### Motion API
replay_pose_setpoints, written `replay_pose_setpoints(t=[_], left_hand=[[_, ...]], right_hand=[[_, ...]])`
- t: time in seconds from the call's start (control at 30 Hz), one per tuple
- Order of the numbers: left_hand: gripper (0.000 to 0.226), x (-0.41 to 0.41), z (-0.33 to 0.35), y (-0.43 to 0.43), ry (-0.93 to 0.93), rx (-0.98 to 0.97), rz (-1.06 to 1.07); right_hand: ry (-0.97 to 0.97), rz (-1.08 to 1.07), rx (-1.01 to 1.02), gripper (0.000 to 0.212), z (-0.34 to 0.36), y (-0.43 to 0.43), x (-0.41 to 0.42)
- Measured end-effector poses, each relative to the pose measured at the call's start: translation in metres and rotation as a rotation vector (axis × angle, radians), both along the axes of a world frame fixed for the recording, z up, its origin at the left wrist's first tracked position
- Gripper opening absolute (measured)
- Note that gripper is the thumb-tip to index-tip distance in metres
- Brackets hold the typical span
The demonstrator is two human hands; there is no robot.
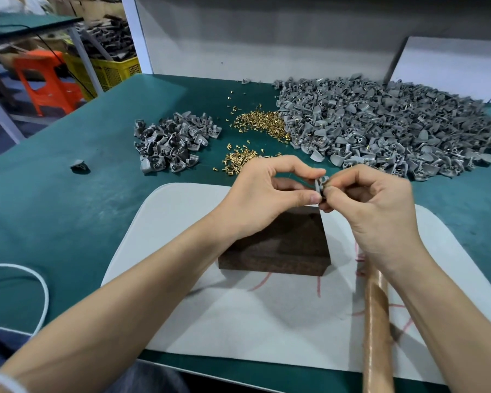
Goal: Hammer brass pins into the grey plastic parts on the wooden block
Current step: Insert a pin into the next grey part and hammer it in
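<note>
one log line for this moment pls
left hand: pinches grey plastic part | right hand: pinches same part | wooden block: visible top bare | hammer handle: lying unheld on white mat

Bare left hand (261, 199) and right hand (374, 211), dark blue clothing (153, 377) below.

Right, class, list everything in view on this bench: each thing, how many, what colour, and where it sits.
table: one, green, underneath everything
white mat: one, white, near edge
wooden block: one, dark brown, on mat
brown handle: one, brown, right of block
large parts pile: one, grey, far right
small parts pile: one, grey, left of pins
stray part: one, grey, left
brass pins: two heaps, gold, between piles
white cord: one, white, near left
held part: one, grey, between fingertips
left hand, right hand: both pinch held part
</note>
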State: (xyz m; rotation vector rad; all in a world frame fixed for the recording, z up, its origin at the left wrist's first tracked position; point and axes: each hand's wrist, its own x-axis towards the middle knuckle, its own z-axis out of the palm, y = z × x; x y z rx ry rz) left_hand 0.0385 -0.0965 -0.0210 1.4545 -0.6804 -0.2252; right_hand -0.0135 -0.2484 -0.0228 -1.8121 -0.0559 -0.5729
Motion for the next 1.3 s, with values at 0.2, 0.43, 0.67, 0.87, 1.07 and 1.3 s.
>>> replay_pose_setpoints(t=[0.2, 0.43, 0.67, 0.87, 1.07, 1.3], left_hand=[[0.027, 0.001, 0.000, 0.001, -0.026, -0.014, 0.039], [0.028, 0.001, -0.001, 0.001, -0.026, -0.040, 0.022], [0.030, 0.000, 0.001, 0.001, -0.042, -0.028, 0.012], [0.025, 0.000, 0.002, 0.002, -0.119, 0.044, 0.057], [0.010, -0.003, 0.005, 0.012, -0.081, 0.121, 0.167], [0.012, -0.016, -0.013, 0.044, -0.221, 0.437, 0.279]], right_hand=[[0.034, 0.115, 0.318, 0.021, -0.002, -0.002, 0.005], [0.010, 0.163, 0.335, 0.026, -0.001, -0.004, 0.005], [0.022, 0.160, 0.283, 0.022, 0.004, -0.002, 0.001], [0.315, -0.562, -0.428, 0.035, 0.014, -0.059, 0.001], [0.864, -0.400, -0.685, 0.054, -0.002, -0.062, -0.002], [0.792, -0.165, 0.114, 0.006, 0.011, -0.061, -0.015]])
